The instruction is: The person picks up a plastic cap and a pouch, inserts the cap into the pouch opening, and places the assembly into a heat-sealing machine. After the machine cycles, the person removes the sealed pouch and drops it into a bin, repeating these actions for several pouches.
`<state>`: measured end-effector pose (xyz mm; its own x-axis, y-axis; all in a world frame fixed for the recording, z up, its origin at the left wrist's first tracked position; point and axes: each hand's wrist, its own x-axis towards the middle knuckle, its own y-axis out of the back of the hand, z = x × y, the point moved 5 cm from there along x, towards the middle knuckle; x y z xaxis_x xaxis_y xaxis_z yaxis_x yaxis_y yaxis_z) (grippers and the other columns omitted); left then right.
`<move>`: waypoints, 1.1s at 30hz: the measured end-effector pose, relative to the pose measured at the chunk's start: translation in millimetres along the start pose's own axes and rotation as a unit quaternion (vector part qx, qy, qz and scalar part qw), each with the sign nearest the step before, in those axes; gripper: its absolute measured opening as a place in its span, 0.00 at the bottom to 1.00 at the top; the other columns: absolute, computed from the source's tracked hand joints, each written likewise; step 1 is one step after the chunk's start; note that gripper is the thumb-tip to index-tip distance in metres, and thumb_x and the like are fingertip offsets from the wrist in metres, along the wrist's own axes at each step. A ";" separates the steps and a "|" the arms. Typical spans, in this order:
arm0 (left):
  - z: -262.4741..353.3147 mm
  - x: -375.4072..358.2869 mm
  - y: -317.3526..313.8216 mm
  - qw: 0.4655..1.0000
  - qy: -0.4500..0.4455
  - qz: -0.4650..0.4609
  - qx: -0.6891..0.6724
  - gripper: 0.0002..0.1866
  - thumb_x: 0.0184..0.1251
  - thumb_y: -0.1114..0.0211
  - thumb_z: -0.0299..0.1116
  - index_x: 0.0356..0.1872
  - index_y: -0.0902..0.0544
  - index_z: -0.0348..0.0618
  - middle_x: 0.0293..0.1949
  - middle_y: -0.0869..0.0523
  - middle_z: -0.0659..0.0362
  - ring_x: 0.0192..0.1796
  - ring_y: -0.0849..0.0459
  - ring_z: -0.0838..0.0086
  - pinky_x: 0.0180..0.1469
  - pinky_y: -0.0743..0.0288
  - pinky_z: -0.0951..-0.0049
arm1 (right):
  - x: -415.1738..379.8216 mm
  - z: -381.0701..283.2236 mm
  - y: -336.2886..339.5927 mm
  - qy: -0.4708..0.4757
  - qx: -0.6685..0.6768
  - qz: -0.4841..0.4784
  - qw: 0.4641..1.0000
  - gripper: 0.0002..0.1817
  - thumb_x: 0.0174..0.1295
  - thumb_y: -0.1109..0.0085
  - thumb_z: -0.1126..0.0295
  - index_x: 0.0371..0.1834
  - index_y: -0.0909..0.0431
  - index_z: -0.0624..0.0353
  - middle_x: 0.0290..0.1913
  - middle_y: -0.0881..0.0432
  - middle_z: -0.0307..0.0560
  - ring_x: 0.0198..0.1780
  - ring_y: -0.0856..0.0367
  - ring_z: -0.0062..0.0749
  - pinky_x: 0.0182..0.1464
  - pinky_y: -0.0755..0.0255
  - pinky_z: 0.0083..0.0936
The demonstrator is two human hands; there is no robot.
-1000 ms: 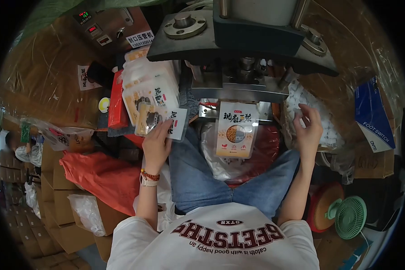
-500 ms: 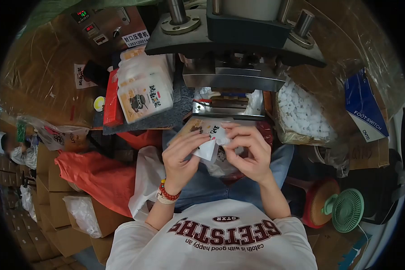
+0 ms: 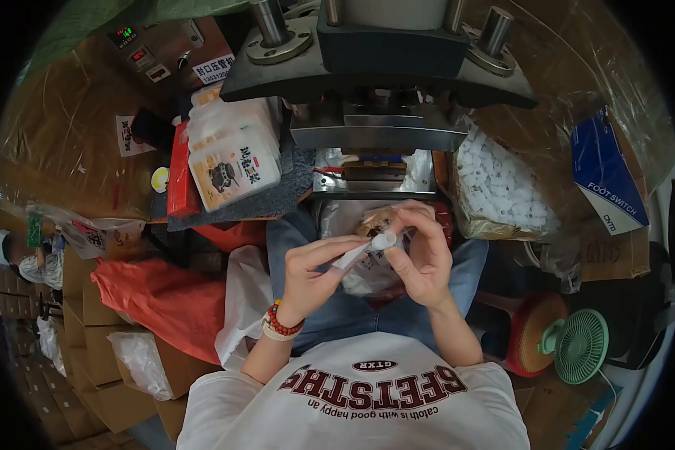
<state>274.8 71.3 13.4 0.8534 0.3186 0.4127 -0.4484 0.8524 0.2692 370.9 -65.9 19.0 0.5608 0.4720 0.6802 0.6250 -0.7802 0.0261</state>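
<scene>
A white plastic pouch (image 3: 350, 256), tilted almost edge-on, is pinched between the thumb and fingers of my left hand (image 3: 313, 271). At its upper end sits a round white plastic spout (image 3: 383, 241), its opening facing up at me. The thumb and forefinger of my right hand (image 3: 422, 259) curl around this spout, gripping it from the right. Below both hands, a clear plastic bag (image 3: 361, 281) with printed pouches inside rests over my lap.
A press machine (image 3: 379, 137) stands in front of my hands. Left of it, a stack of printed pouches (image 3: 235, 171) lies beside a red box (image 3: 181, 180). To the right are a box of white spouts (image 3: 501, 184), a blue foot-switch box (image 3: 609, 172) and a green fan (image 3: 582, 345).
The pouch has turned from showing its printed face to nearly edge-on, with the spout now pointing up. My right fingers have shifted around the spout. The view has moved slightly.
</scene>
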 end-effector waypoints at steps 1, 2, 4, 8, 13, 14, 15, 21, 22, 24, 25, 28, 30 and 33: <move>-5.7 -1.1 -5.8 1.000 0.000 -0.002 -0.001 0.08 0.58 0.35 0.21 0.39 0.14 0.35 0.39 0.11 0.55 0.41 0.12 0.71 0.45 0.20 0.75 | -2.5 6.4 1.8 -0.045 -0.037 0.010 0.998 0.25 0.57 0.35 0.71 0.58 0.28 0.63 0.44 0.20 0.46 0.56 0.29 0.40 0.62 0.41 0.35; -26.2 -4.5 -14.7 0.990 0.099 -0.003 -0.099 0.08 0.60 0.33 0.27 0.38 0.14 0.34 0.37 0.12 0.56 0.38 0.13 0.76 0.40 0.21 0.78 | -4.9 12.8 3.9 -0.091 -0.074 0.018 0.993 0.25 0.57 0.35 0.71 0.59 0.28 0.62 0.45 0.20 0.46 0.57 0.29 0.41 0.63 0.41 0.35; -49.7 -7.0 -26.0 0.961 0.196 -0.002 -0.194 0.11 0.63 0.31 0.33 0.37 0.14 0.33 0.34 0.12 0.56 0.35 0.14 0.80 0.36 0.21 0.80 | -5.5 17.7 14.7 -0.095 -0.153 0.046 0.983 0.25 0.57 0.35 0.71 0.58 0.28 0.62 0.46 0.21 0.47 0.57 0.29 0.41 0.62 0.40 0.33; -80.0 17.7 -38.7 0.920 0.324 -0.022 -0.221 0.14 0.65 0.33 0.35 0.37 0.15 0.29 0.35 0.12 0.55 0.34 0.16 0.81 0.34 0.21 0.79 | 9.5 1.0 63.8 -0.059 -0.261 0.158 0.950 0.12 0.61 0.41 0.76 0.48 0.23 0.64 0.46 0.21 0.50 0.51 0.24 0.37 0.55 0.33 0.26; -101.0 54.1 -41.5 0.856 0.351 0.006 -0.380 0.12 0.65 0.34 0.32 0.41 0.17 0.30 0.39 0.13 0.53 0.36 0.13 0.75 0.37 0.19 0.76 | 14.3 2.9 107.1 -0.097 -0.359 0.219 0.902 0.05 0.64 0.45 0.77 0.40 0.22 0.67 0.41 0.19 0.47 0.43 0.23 0.33 0.50 0.31 0.25; -103.5 57.3 -41.6 0.850 0.356 0.009 -0.387 0.12 0.65 0.34 0.32 0.40 0.17 0.30 0.38 0.13 0.53 0.36 0.13 0.74 0.37 0.18 0.76 | 11.5 4.9 108.3 -0.082 -0.371 0.236 0.894 0.05 0.64 0.44 0.78 0.40 0.22 0.67 0.40 0.19 0.48 0.42 0.23 0.33 0.49 0.31 0.25; -106.0 57.9 -42.3 0.853 0.355 0.007 -0.382 0.12 0.65 0.34 0.31 0.40 0.17 0.29 0.38 0.12 0.52 0.36 0.12 0.73 0.39 0.18 0.76 | 4.8 1.8 99.5 -0.050 -0.320 0.258 0.910 0.05 0.63 0.45 0.81 0.39 0.22 0.68 0.38 0.19 0.49 0.39 0.22 0.34 0.45 0.29 0.26; -101.9 54.0 -29.0 0.902 0.341 -0.013 -0.265 0.13 0.67 0.35 0.36 0.41 0.16 0.35 0.36 0.12 0.58 0.34 0.15 0.79 0.36 0.21 0.79 | -35.4 -21.7 -18.2 0.154 -0.192 -0.103 0.964 0.12 0.44 0.41 0.82 0.35 0.18 0.63 0.21 0.25 0.40 0.24 0.25 0.31 0.32 0.29 0.26; -95.9 49.2 -14.9 0.915 0.365 -0.018 -0.172 0.12 0.68 0.36 0.36 0.42 0.16 0.36 0.38 0.12 0.60 0.36 0.15 0.80 0.37 0.21 0.79 | -47.9 -21.9 -38.4 0.186 -0.158 -0.157 0.957 0.13 0.44 0.41 0.80 0.36 0.18 0.62 0.20 0.25 0.39 0.23 0.25 0.31 0.32 0.29 0.27; -101.2 20.8 15.9 0.943 0.275 0.078 -0.172 0.16 0.69 0.38 0.40 0.45 0.17 0.37 0.34 0.13 0.59 0.34 0.16 0.81 0.35 0.23 0.78 | -66.5 -22.3 -67.9 0.242 -0.070 -0.222 0.942 0.13 0.44 0.41 0.78 0.37 0.18 0.61 0.20 0.25 0.38 0.23 0.25 0.30 0.31 0.29 0.27; -102.6 -3.0 35.3 0.953 0.261 0.138 -0.063 0.16 0.69 0.38 0.41 0.46 0.18 0.37 0.34 0.13 0.57 0.35 0.16 0.78 0.36 0.22 0.77 | -71.5 -19.8 -78.3 0.229 -0.034 -0.230 0.945 0.13 0.45 0.41 0.78 0.37 0.18 0.61 0.20 0.25 0.38 0.23 0.25 0.30 0.31 0.29 0.26; -114.5 -104.6 64.2 0.893 0.289 0.183 0.292 0.32 0.60 0.34 0.50 0.63 0.29 0.45 0.58 0.26 0.42 0.58 0.24 0.53 0.55 0.26 0.60 | -62.9 -5.6 -115.6 0.188 0.090 -0.230 0.951 0.13 0.46 0.42 0.79 0.38 0.19 0.63 0.21 0.24 0.42 0.23 0.25 0.29 0.30 0.29 0.27; -152.1 -187.4 37.9 0.865 0.414 0.098 0.267 0.53 0.47 0.29 0.59 0.72 0.44 0.45 0.72 0.49 0.37 0.69 0.42 0.40 0.65 0.39 0.48 | -51.3 17.1 -149.4 0.083 0.099 -0.237 0.963 0.10 0.52 0.43 0.80 0.39 0.19 0.63 0.26 0.21 0.46 0.26 0.23 0.34 0.32 0.29 0.29; -124.7 -187.8 21.4 0.836 0.391 0.106 0.371 0.56 0.39 0.27 0.53 0.71 0.43 0.41 0.70 0.46 0.34 0.68 0.41 0.40 0.64 0.38 0.49 | -31.9 61.3 -240.4 -0.055 0.064 -0.371 0.925 0.08 0.65 0.47 0.71 0.42 0.21 0.62 0.37 0.17 0.54 0.36 0.19 0.49 0.37 0.27 0.36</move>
<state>138.1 81.5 -166.8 0.5168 0.8505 -0.0977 -0.4054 0.3436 0.8471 236.1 131.7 -53.9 -0.0016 0.9024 0.4310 0.9151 -0.1725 0.3645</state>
